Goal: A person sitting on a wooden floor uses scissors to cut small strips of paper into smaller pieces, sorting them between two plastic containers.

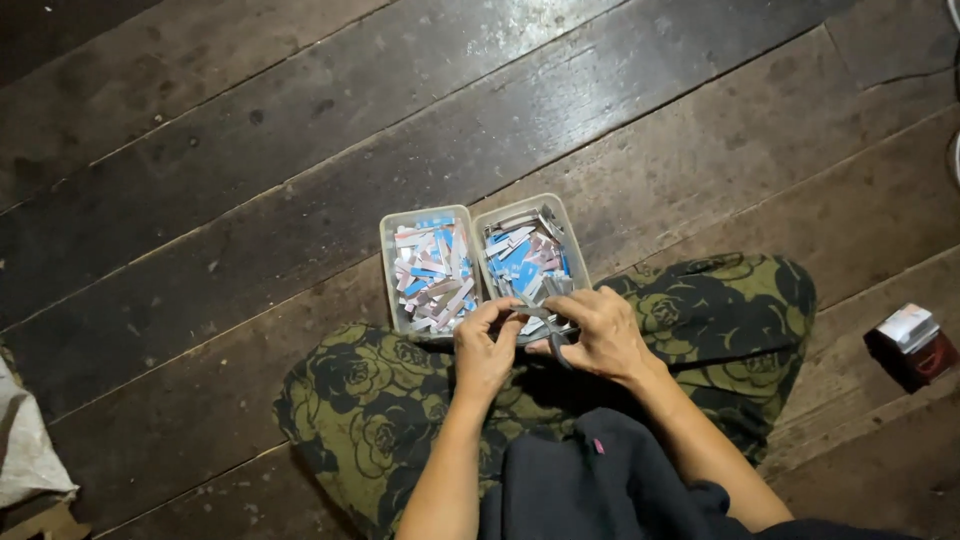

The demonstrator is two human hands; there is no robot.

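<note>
Dark cloth (600, 480) covers my lap, and above it my left hand (485, 350) and right hand (600, 335) pinch together one paper strip (535, 312) beside two strip-filled plastic boxes (385, 270) on the wooden floor (250, 150).

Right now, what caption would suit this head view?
Both hands, left hand and right hand, pinch a paper strip over two strip-filled plastic trays.

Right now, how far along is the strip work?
Done: both clear tubs, left tub and right tub, already hold heaps of cut paper strips. In hand: left hand and right hand pinch one strip between them. What is left cannot be told.
</note>
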